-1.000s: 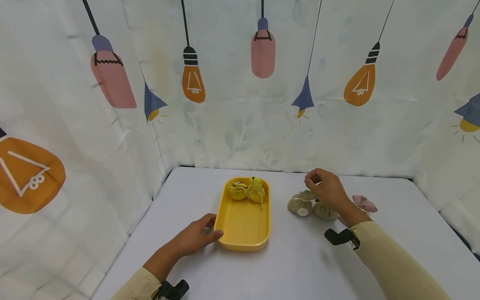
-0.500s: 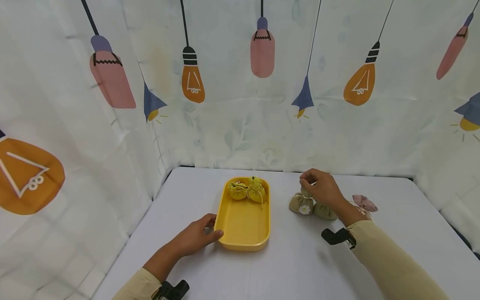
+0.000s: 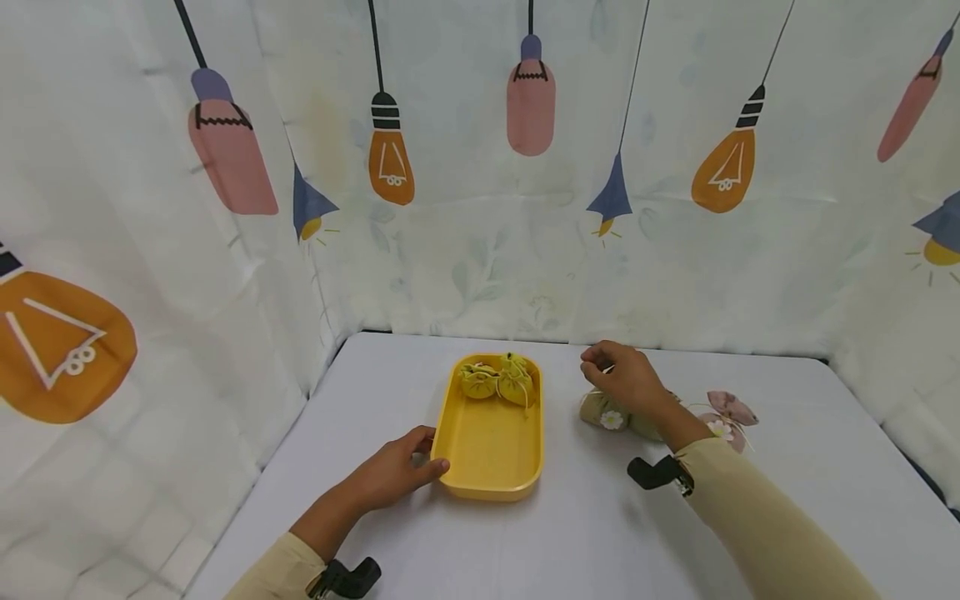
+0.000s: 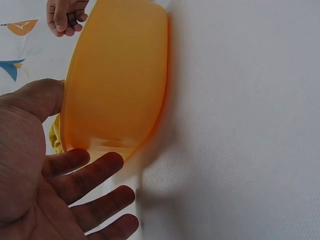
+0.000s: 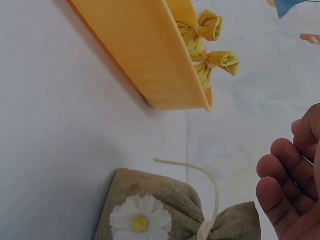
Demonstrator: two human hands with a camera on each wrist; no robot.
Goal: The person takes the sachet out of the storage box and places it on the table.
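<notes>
A yellow plastic tray (image 3: 491, 450) stands on the white table, two yellow drawstring pouches (image 3: 514, 382) at its far end. At its near left corner is my left hand (image 3: 390, 473); the thumb rests on the rim and the straight, spread fingers (image 4: 95, 172) lie by the outer wall. My right hand (image 3: 624, 380) hovers right of the tray, fingers loosely bent, nothing seen between them. Beneath it sits a brown drawstring pouch (image 3: 597, 410) with a white daisy (image 5: 140, 220). Beside that, a green pouch (image 3: 647, 428) is partly hidden by my right hand and wrist.
Pink pouches (image 3: 732, 408), one bearing a white flower, lie to the right beyond my right wrist. A patterned cloth (image 3: 480, 250) hangs behind the table (image 3: 570, 542), printed with lamps and bulbs. Each wrist carries a dark camera mount (image 3: 660, 472).
My right hand has drifted left, over the brown pouch, uncovering more of the pink pouches. The brown pouch, its top held or touched a half second ago, tilted slightly. My left hand stays at the tray.
</notes>
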